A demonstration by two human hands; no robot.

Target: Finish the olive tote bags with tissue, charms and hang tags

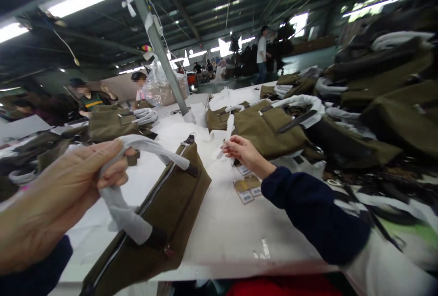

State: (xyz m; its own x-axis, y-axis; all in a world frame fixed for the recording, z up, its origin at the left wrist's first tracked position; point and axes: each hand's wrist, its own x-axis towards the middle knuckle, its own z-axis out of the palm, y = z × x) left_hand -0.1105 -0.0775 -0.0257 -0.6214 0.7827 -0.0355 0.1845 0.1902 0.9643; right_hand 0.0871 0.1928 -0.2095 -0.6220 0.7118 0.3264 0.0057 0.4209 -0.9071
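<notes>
While the left hand (85, 173) seemingly steadies the olive-brown fabric bag (176, 205) over the white table (232, 236), grip closed round its white-wrapped handle (119, 209), right of it the right hand's (246, 153) grip bunches, contents unclear.

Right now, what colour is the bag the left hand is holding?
The bag is brownish olive green, seen best in the head view.

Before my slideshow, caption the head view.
Left hand holds an olive bag by its wrapped handle; right hand near another bag.
</notes>
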